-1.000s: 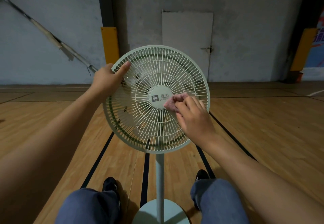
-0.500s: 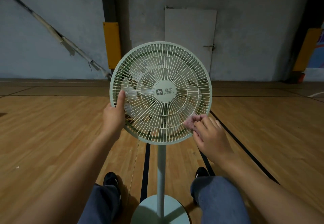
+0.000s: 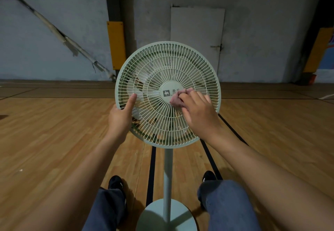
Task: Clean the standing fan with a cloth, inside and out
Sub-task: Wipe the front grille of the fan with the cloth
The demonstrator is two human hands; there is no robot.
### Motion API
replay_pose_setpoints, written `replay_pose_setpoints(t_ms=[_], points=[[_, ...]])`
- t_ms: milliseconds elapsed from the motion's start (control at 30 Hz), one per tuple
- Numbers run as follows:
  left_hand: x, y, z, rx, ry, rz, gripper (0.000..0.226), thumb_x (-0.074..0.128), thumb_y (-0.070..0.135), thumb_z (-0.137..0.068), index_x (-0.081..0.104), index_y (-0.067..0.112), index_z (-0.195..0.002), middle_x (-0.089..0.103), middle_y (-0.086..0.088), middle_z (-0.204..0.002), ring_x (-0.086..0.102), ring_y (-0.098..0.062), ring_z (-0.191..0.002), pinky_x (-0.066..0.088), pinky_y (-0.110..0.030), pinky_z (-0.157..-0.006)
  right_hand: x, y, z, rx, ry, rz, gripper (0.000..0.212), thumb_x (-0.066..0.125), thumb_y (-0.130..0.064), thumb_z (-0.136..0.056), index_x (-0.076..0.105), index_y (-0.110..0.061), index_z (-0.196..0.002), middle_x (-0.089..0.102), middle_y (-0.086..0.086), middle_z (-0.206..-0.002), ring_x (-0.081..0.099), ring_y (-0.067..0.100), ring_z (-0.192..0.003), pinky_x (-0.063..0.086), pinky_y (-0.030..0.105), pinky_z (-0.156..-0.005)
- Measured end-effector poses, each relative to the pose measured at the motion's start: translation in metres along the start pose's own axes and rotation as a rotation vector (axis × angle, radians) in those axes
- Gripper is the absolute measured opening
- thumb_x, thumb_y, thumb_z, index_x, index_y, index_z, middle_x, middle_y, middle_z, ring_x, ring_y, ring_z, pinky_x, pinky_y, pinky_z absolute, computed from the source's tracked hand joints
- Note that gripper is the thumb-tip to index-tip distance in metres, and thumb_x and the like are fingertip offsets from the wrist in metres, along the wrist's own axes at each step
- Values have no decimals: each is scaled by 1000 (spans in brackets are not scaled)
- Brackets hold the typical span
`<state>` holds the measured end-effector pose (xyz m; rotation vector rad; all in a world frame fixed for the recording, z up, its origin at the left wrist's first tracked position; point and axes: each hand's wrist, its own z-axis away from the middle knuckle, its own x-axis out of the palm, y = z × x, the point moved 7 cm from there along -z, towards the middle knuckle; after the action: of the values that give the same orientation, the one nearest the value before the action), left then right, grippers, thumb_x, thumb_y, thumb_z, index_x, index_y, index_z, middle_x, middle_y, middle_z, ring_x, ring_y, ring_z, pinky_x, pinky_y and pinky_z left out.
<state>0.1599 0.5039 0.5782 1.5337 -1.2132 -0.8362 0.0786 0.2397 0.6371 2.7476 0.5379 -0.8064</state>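
A pale green standing fan (image 3: pixel 168 64) faces me, its round front grille closed over the blades. My left hand (image 3: pixel 120 120) grips the grille's lower left rim, thumb lying up across the wires. My right hand (image 3: pixel 198 111) presses a small crumpled pink cloth (image 3: pixel 178 97) against the grille just right of the centre badge (image 3: pixel 169 92). The fingers are bunched round the cloth. The fan's pole (image 3: pixel 167 180) runs down to a round base (image 3: pixel 168 216) between my knees.
I sit on a wooden court floor (image 3: pixel 54 131) with black lines. My two shoes (image 3: pixel 115 183) flank the fan's base. A grey wall with a white door (image 3: pixel 197 38) and yellow padded posts (image 3: pixel 116 44) stands behind the fan.
My right hand has carried the cloth from the grille's lower right rim up to beside the centre badge. My left hand stays low on the left rim.
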Motion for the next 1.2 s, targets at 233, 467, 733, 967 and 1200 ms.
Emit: replay_pose_setpoints(t_ms=[233, 467, 733, 967, 1200], points=[[-2, -1, 2, 35, -31, 5, 67, 67, 83, -81, 73, 22, -106, 82, 8, -91, 78, -9, -72, 58, -29, -65, 6, 4, 37, 14, -7, -10, 28, 67, -8, -91, 66, -9, -118, 61, 6, -115, 59, 24, -106, 46, 40, -90], [1, 2, 2, 39, -25, -16, 66, 67, 84, -80, 73, 24, -106, 82, 12, -91, 79, -7, -75, 60, -34, -71, 20, 24, 106, 53, -109, -13, 19, 66, -9, -90, 64, -13, -108, 61, 2, -112, 59, 19, -103, 47, 36, -83], [7, 5, 4, 43, -41, 7, 61, 69, 78, -83, 73, 23, -108, 82, 10, -94, 81, -11, -80, 61, -29, -68, 11, 19, 84, 49, -77, -11, 16, 63, -13, -95, 62, -12, -110, 59, 1, -107, 57, 20, -97, 49, 38, -85], [7, 5, 6, 69, -74, 23, 56, 69, 75, -89, 74, 23, -109, 83, 3, -100, 82, -17, -88, 65, -40, -80, -2, -13, 5, 5, 34, -8, 21, 65, -12, -96, 64, -5, -116, 61, 10, -108, 59, 28, -100, 48, 42, -88], [-2, 4, 9, 50, -53, 16, 70, 68, 84, -77, 73, 24, -112, 83, 9, -97, 81, -11, -84, 63, -35, -76, 5, -23, 13, -8, 31, -17, 18, 65, -9, -93, 65, -4, -110, 62, 12, -110, 60, 31, -104, 50, 45, -89]])
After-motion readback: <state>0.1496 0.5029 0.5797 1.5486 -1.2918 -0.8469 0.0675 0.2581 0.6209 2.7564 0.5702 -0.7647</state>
